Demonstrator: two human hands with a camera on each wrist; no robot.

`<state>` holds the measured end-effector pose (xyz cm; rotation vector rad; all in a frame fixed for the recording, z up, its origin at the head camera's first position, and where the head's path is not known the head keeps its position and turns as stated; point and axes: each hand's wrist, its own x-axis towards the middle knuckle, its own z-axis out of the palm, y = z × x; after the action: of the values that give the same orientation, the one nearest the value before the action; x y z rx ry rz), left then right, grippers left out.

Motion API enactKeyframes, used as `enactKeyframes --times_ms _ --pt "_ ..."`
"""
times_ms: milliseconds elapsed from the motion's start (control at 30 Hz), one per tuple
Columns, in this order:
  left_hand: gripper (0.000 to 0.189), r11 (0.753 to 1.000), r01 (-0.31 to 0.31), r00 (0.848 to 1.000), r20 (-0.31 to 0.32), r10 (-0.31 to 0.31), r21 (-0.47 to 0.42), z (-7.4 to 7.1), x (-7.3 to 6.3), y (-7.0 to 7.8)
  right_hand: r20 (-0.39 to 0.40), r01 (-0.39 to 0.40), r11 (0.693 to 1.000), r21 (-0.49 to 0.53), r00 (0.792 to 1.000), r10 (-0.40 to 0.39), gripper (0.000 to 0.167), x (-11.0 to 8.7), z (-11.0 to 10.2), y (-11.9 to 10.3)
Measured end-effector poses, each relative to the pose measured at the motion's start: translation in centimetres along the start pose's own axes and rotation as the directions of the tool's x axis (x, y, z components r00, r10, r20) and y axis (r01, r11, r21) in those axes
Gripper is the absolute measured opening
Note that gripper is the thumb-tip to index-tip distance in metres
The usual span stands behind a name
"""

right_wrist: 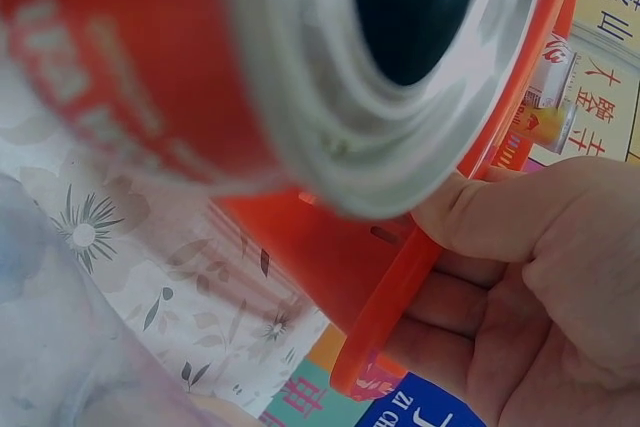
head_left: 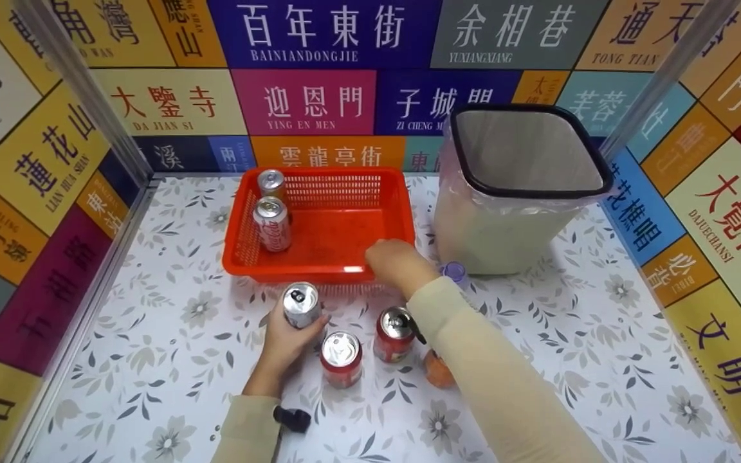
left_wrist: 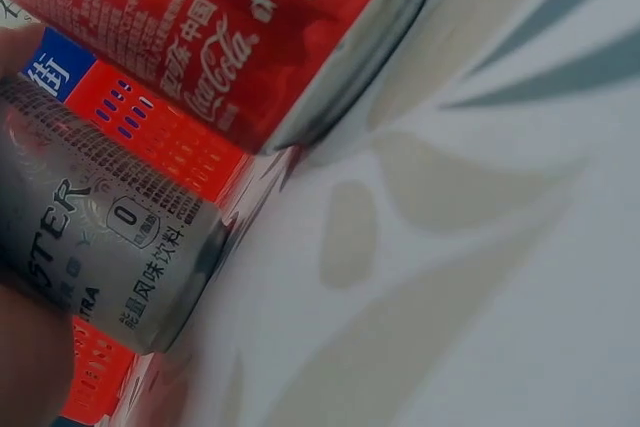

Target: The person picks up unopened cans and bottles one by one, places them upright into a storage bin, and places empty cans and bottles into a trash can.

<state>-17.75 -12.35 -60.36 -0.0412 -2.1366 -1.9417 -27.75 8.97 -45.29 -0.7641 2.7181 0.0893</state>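
Observation:
My left hand (head_left: 282,344) is wrapped around a silver energy drink can (head_left: 301,312), its opened top facing up. In the left wrist view the can's (left_wrist: 110,237) lower edge is close to the tabletop. My right hand (head_left: 398,265) grips the front right rim of a red plastic basket (head_left: 267,271); in the right wrist view the thumb and fingers lie on either side of that rim (right_wrist: 400,292). Two red cans stand between my arms, a Coca-Cola can (head_left: 341,365) and another (head_left: 388,344) with its top opened.
Inside the basket, at the left, stand a silver Coca-Cola can (head_left: 273,226) and another can (head_left: 272,184). A lined waste bin (head_left: 499,238) stands at the back right. A purple-topped item (head_left: 454,271) and an orange round item (head_left: 438,372) are partly behind my right sleeve.

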Motion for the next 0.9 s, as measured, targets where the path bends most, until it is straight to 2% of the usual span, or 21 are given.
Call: enactKeyframes --times_ms 267,633,900 --pt "0.071 1.0 0.026 0.999 -0.029 -0.025 0.015 -0.3 -0.2 0.0 -0.003 -0.02 0.999 0.039 1.0 0.021 0.015 -0.2 0.1 0.0" --pt "0.073 0.999 0.006 0.993 -0.114 -0.001 0.049 -0.7 -0.1 0.2 -0.042 0.013 1.0 0.002 0.999 -0.013 0.017 0.0 0.3 0.0" --pt "0.083 1.0 0.014 0.986 -0.166 -0.013 0.004 -1.2 -0.1 0.7 -0.032 0.002 1.0 0.018 0.999 -0.002 0.015 0.1 0.3 0.0"
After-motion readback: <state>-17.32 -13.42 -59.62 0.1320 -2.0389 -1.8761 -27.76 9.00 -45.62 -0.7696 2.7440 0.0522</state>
